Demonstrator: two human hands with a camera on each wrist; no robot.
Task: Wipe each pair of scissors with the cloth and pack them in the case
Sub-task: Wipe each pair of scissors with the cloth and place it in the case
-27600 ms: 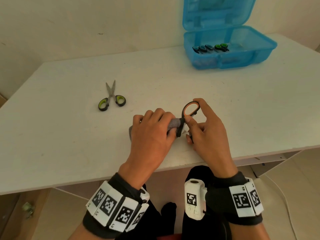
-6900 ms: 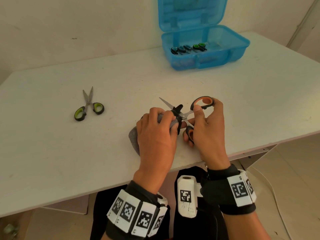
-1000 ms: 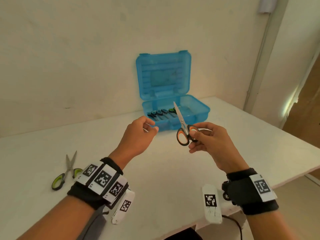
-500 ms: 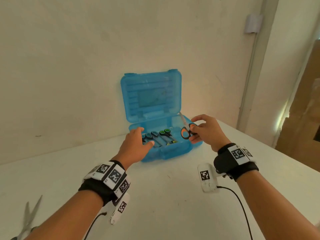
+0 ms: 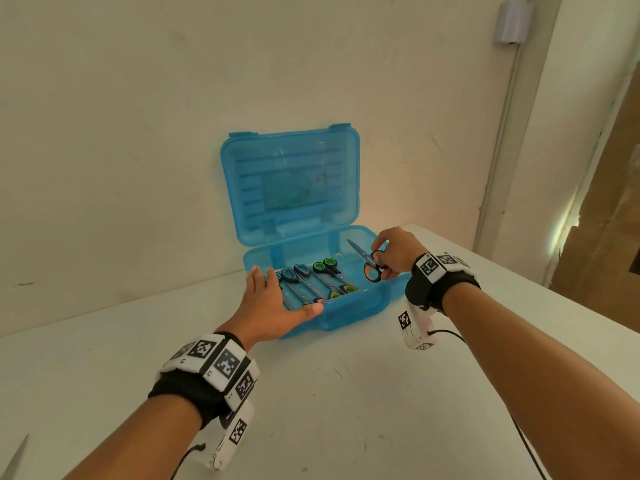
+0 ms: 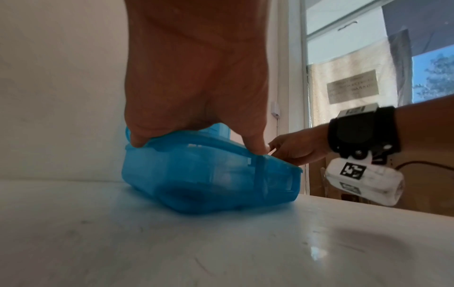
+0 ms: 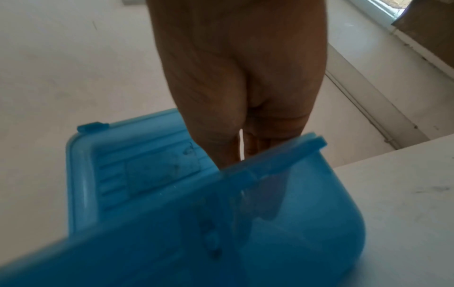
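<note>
Scissors [image 5: 370, 263] show overhead; wrist views show only case [image 6: 211, 174].

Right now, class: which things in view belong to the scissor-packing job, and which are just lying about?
Job:
orange-handled scissors gripped by right hand
blue case, steadied by left hand
packed scissors

Lying about:
wall box
cardboard

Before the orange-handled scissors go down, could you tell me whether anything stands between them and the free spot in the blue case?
Nothing visible does. The right hand holds the orange-handled scissors over the bare right part of the blue case; the packed scissors lie further left, and the left hand rests on the front left rim, clear of that spot.
</note>
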